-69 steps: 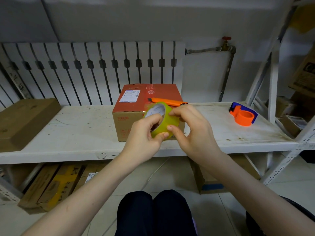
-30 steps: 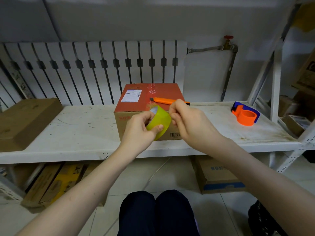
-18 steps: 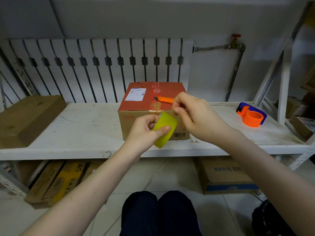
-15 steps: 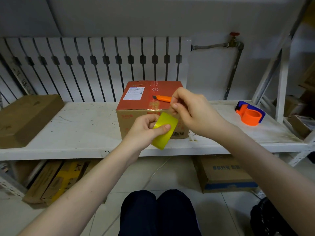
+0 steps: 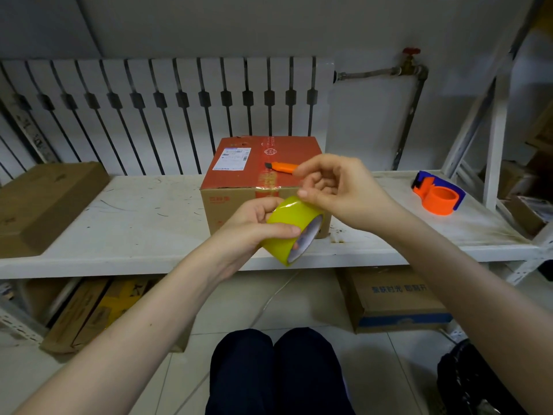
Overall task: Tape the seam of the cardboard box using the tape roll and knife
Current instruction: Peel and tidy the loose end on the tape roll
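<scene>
Glossy yellow plastic tape roll, matt cardboard box with red printed top, smooth orange plastic knife, scuffed white painted shelf.

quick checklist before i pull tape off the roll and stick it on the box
1. Roll gripped: ok, the left hand grips the roll.
2. Tape end lifted: cannot tell; the right hand has its thumb at the roll's top edge, and no loose strip shows.
3. Knife in reach: ok, the knife lies on the box top beside the right hand.
4. Box seated: ok, flat on the shelf.
5. Seam clear: not ok, the knife's tip lies at the centre strip.
</scene>
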Tool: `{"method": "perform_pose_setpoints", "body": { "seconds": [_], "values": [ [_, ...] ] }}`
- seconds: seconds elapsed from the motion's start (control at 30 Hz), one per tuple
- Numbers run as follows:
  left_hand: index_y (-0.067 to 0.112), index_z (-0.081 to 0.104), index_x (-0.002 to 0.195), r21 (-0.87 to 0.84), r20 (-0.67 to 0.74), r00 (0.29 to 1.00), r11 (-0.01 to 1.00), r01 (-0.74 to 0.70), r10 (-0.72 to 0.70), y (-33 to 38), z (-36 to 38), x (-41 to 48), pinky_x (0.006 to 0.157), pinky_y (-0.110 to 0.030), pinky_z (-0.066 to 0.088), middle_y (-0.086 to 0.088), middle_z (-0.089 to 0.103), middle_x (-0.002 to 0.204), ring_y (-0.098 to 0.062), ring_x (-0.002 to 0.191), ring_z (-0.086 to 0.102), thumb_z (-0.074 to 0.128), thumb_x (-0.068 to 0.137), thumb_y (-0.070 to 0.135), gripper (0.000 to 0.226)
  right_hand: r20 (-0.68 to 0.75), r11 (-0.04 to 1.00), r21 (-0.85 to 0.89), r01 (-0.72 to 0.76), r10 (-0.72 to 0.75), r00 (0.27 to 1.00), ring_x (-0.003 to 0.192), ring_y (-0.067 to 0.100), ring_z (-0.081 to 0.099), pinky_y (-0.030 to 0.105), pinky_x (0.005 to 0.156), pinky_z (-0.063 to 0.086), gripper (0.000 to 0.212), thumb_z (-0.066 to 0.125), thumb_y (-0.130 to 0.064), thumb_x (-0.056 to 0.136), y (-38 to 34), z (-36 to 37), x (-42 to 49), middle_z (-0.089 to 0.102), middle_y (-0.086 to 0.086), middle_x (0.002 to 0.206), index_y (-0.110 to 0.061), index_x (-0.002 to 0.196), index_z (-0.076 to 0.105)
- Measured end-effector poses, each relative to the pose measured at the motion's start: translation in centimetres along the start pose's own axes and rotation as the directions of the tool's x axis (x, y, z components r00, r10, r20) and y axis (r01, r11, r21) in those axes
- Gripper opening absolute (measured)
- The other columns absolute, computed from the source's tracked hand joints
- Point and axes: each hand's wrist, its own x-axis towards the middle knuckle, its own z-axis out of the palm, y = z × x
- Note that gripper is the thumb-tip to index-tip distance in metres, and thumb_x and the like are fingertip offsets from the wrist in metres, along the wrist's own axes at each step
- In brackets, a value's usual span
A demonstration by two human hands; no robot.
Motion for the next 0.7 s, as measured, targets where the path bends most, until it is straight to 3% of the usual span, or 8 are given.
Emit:
{"method": "perform_pose_setpoints", "body": {
  "seconds": [0.07,0.17,0.27,0.37,0.53,0.6,0.7],
  "values": [
    [0.004,0.064,0.097,0.05,0.011,1.0,0.999,-0.019,0.018,0.1,-0.4,-0.1,0.066,-0.023,0.049,-0.006,0.066,0.081,-0.014,0.071,0.062,0.076,0.057,0.016,0.043,-0.054,0.999,-0.04,0.012,-0.014,0.998,0.069,0.021,0.056,0.029,0.069,0.051,0.015,0.069,-0.002,0.082,0.2,-0.2,-0.2,0.062,0.004,0.077,-0.016,0.086,0.067],
    [0.005,0.063,0.085,0.066,-0.012,1.0,0.997,-0.025,0.026,0.3,-1.0,-0.3,0.062,-0.019,0.048,0.001,0.068,0.071,-0.011,0.064,0.061,0.071,0.064,0.011,0.024,-0.15,0.998,-0.024,0.05,-0.053,0.987,0.069,0.03,0.061,0.03,0.067,0.052,0.021,0.07,-0.001,0.08,1.0,-0.4,-0.9,0.065,0.003,0.075,-0.022,0.075,0.067],
    [0.007,0.058,0.073,0.037,-0.051,0.999,0.999,-0.014,0.015,0.5,-1.0,-0.4,0.053,-0.014,0.045,0.006,0.064,0.057,-0.006,0.053,0.057,0.067,0.066,0.012,0.011,-0.232,0.996,-0.021,0.082,-0.085,0.969,0.071,0.025,0.063,0.029,0.067,0.053,0.016,0.069,0.0,0.08,1.8,0.0,-2.1,0.067,0.003,0.076,-0.016,0.078,0.068],
    [0.013,0.058,0.063,0.048,-0.117,0.993,0.999,0.006,0.0,0.4,-0.8,0.1,0.048,-0.015,0.044,0.007,0.062,0.052,-0.006,0.048,0.056,0.069,0.064,0.014,0.011,-0.286,0.973,-0.136,0.189,-0.221,0.932,0.076,0.017,0.065,0.032,0.07,0.055,0.007,0.069,0.0,0.08,2.5,0.6,-3.2,0.068,0.003,0.079,-0.007,0.082,0.07],
    [0.013,0.06,0.065,0.073,-0.246,0.969,0.997,0.008,0.011,-0.3,-0.6,1.4,0.056,-0.024,0.043,-0.003,0.062,0.059,-0.012,0.054,0.055,0.075,0.071,0.007,0.017,-0.276,0.873,-0.337,0.352,-0.449,0.85,0.075,0.01,0.061,0.021,0.068,0.051,0.005,0.069,0.002,0.078,2.7,1.5,-4.5,0.067,0.006,0.078,-0.002,0.08,0.071],
    [0.015,0.062,0.068,0.09,-0.252,0.968,0.996,0.003,0.02,-0.4,-0.5,1.5,0.056,-0.024,0.045,-0.005,0.063,0.065,-0.014,0.057,0.057,0.077,0.066,0.015,0.016,-0.284,0.879,-0.328,0.347,-0.442,0.851,0.075,0.01,0.061,0.021,0.068,0.051,0.003,0.068,0.0,0.08,2.6,1.5,-4.6,0.067,0.006,0.078,-0.002,0.081,0.071],
    [0.017,0.062,0.071,0.15,-0.228,0.973,0.989,-0.009,0.043,-0.4,-0.6,1.4,0.056,-0.022,0.048,-0.003,0.064,0.069,-0.009,0.059,0.059,0.081,0.064,0.02,0.02,-0.347,0.947,-0.212,0.243,-0.305,0.887,0.076,0.01,0.061,0.024,0.068,0.053,0.003,0.064,-0.006,0.084,2.0,0.9,-4.1,0.065,-0.001,0.08,-0.008,0.084,0.066]
  ]
}}
